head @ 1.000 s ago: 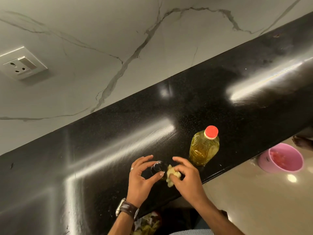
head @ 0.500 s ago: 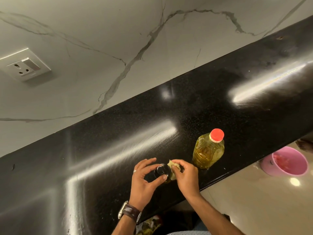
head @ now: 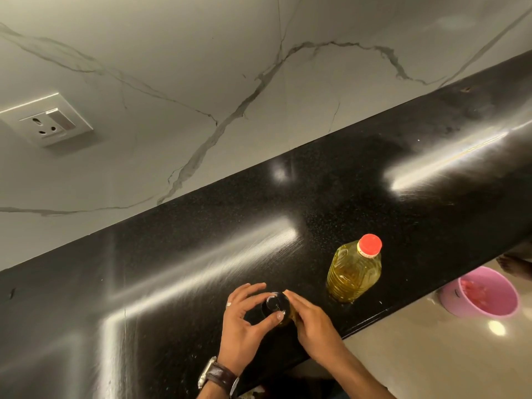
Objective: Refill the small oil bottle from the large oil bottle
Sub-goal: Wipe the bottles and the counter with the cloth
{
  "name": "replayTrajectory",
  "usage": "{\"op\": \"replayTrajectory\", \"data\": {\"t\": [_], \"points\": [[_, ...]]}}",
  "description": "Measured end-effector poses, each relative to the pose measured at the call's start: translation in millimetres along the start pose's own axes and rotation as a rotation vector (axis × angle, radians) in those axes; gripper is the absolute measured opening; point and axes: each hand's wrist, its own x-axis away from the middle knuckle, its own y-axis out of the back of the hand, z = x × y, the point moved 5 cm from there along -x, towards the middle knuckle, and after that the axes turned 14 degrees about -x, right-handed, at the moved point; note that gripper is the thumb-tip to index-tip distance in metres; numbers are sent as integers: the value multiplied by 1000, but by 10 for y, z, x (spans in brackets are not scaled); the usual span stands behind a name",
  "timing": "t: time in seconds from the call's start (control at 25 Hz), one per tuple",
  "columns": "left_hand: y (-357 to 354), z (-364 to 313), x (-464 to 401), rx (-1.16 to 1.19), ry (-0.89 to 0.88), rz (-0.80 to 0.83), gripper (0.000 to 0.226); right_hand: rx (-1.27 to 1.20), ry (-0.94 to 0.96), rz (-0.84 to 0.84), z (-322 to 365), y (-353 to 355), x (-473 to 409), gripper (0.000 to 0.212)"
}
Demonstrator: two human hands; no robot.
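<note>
The small oil bottle (head: 275, 305) stands on the black counter (head: 316, 211) near its front edge, seen from above with a dark shiny top. My left hand (head: 244, 321) grips it, thumb and fingers curled around it. My right hand (head: 312, 323) presses a small yellowish cloth (head: 291, 312) against the bottle's right side; the cloth is mostly hidden by the fingers. The large oil bottle (head: 354, 272), full of yellow oil with a red cap (head: 371, 245) on, stands upright to the right, apart from both hands.
A white marble wall with a power socket (head: 47, 122) rises behind the counter. Past the counter's front edge, on the floor at the right, sits a pink bucket (head: 483, 292), with a person's foot (head: 515, 263) beyond it.
My right hand has moved the cloth in against the small bottle, so less of the cloth shows. The left hand keeps its hold and the large bottle stays put.
</note>
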Motion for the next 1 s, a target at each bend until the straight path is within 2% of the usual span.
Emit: {"op": "replayTrajectory", "data": {"t": [0.08, 0.12, 0.2, 0.32, 0.4, 0.52, 0.6, 0.68, 0.76, 0.88, 1.0], "points": [[6, 3, -10, -11, -8, 19, 42, 296, 41, -55, -6, 21, -16, 50], [14, -1, -13, -12, -20, 24, 42, 307, 18, -80, -1, 21, -10, 47], [29, -14, -29, -19, -42, 29, 42, 145, -46, -142, 1, 14, 20, 41], [48, -16, -55, -35, -59, 31, 39, -288, -197, -296, -41, 81, 96, 38], [65, -13, -79, -54, -64, 55, 36, -482, -273, -335, -35, 112, 140, 31], [81, -36, -134, -83, -97, 145, 35, -644, -304, -352, -12, 170, 186, 21], [83, -66, -196, -85, -120, 263, 37, -688, -296, -382, 1, 209, 191, 20], [83, -87, -276, -96, -133, 411, 39, -684, -261, -405, 35, 229, 182, 21], [94, -105, -342, -128, -149, 495, 41, -594, -163, -342, 141, 204, 164, 31], [114, -118, -360, -172, -179, 488, 42, -328, -35, -164, 270, 53, 176, 53], [113, -127, -340, -225, -210, 448, 38, -260, -93, -96, 184, -8, 209, 62]]}}
